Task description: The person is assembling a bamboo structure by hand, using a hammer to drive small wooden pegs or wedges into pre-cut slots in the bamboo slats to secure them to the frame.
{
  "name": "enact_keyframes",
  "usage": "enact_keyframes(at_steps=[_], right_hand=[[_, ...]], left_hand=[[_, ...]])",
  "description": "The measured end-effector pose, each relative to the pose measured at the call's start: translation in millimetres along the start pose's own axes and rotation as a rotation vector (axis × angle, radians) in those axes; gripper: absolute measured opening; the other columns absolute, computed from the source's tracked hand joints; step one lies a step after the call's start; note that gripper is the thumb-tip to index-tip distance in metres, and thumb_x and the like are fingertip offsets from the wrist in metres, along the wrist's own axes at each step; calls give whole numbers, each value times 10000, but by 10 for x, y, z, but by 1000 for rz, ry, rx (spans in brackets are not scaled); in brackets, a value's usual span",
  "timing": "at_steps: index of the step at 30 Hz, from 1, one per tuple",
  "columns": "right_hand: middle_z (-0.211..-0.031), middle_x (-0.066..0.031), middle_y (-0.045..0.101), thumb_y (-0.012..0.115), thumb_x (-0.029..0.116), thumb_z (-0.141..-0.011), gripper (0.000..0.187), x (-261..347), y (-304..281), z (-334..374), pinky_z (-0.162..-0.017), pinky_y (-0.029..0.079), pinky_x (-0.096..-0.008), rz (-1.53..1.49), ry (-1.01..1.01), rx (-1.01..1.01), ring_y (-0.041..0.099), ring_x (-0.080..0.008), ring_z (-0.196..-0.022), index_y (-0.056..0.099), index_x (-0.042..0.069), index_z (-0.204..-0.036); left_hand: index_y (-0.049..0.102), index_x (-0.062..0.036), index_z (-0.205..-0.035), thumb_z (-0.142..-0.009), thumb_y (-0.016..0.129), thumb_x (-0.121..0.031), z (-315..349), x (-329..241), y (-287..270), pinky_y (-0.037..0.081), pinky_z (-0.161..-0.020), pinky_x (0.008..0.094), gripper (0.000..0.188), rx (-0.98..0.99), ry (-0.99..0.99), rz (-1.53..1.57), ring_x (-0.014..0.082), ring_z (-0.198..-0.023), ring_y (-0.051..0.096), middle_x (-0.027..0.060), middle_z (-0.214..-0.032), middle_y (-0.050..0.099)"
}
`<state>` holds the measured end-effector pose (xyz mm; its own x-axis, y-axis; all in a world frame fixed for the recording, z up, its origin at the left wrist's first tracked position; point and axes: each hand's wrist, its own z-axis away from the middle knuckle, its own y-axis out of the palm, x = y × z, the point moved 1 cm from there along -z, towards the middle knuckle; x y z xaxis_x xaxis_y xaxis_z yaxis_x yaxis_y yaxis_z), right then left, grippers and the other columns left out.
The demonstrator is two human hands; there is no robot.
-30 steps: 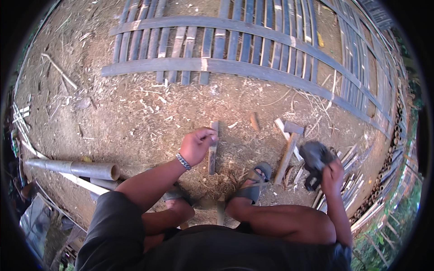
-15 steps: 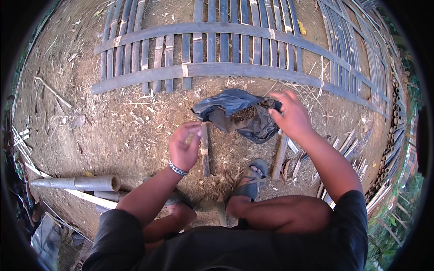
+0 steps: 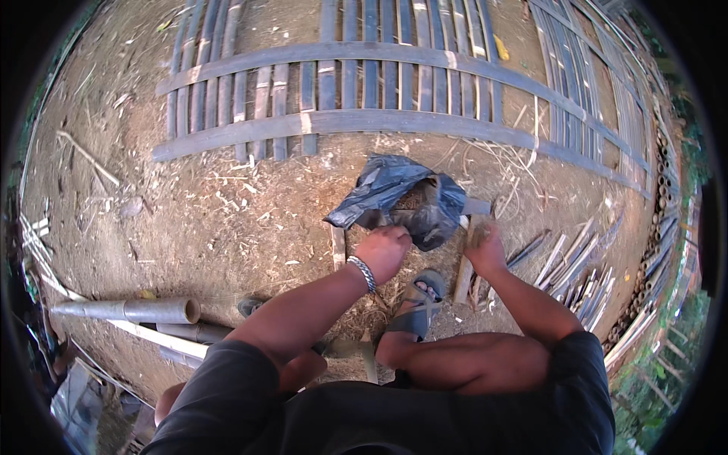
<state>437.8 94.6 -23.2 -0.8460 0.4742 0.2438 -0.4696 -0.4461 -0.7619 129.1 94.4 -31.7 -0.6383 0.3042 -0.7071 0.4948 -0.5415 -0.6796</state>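
Observation:
A crumpled black plastic bag (image 3: 379,186) lies mouth-up on the dirt in front of me, with brown scraps inside. At its near rim my left hand (image 3: 385,252) is closed, pinching the plastic; the fingertips are partly hidden. To the right of the bag, my right hand (image 3: 485,246) is low over a wooden strip (image 3: 464,277), its fingers curled and a little blurred. Something brown shows at those fingers, but its kind is unclear. Another short wooden strip (image 3: 338,249) lies just left of my left hand.
Beyond the bag lies a slatted bamboo panel (image 3: 364,120), and a second one (image 3: 565,72) is at the far right. Thick bamboo poles (image 3: 144,309) lie at the left. Split bamboo pieces (image 3: 572,258) are scattered on the right, near a stack of bamboo tubes (image 3: 652,250).
My left hand has moved right to the bag's near rim and closed on it. My right hand has left the bag's right side and come nearer to me, and the bag has shifted shape.

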Motion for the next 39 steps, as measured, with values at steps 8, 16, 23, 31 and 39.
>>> enact_keyframes(at_steps=[8,16,23,31,39], right_hand=[[-1047,-196,659,744,105,-828,578,-672,232,58,-786,554,-452,-228,-224,-291,679,-337,-882,428,18,-1304],[-869,-49,534,511,-35,-939,402,701,-848,-11,-488,429,-267,-831,-187,-74,494,-107,-593,389,92,-1300],[-907,-30,544,562,38,-1005,429,2922,-795,157,-501,436,-237,-922,-486,218,501,-78,-619,400,78,-1400],[-864,-51,658,731,145,-923,451,3984,499,-435,-550,506,-306,-672,-530,171,616,-131,-650,537,-1,-1304],[-1169,-236,691,855,202,-803,585,4504,859,-407,-961,528,-460,-119,-637,-218,671,-409,-1113,562,-25,-1256]], left_hand=[[693,-38,-1073,-868,622,-128,-71,49,-161,520,-1029,424,235,109,-85,-138,292,-1273,576,133,-1328,608],[717,-67,-1065,-846,677,-110,268,-278,-235,550,-1028,405,226,-191,227,170,312,-1186,655,135,-1375,634],[757,-139,-951,-857,742,-40,741,933,-956,573,-824,392,137,-1102,-257,213,284,-967,695,121,-1064,721],[730,-83,-945,-854,766,-50,345,1705,-972,481,-974,439,103,-1397,-595,-5,321,-1100,632,126,-1192,703],[681,-122,-966,-832,763,-55,354,1733,-942,440,-953,449,170,-1419,-568,-45,300,-1063,646,49,-1139,721]])
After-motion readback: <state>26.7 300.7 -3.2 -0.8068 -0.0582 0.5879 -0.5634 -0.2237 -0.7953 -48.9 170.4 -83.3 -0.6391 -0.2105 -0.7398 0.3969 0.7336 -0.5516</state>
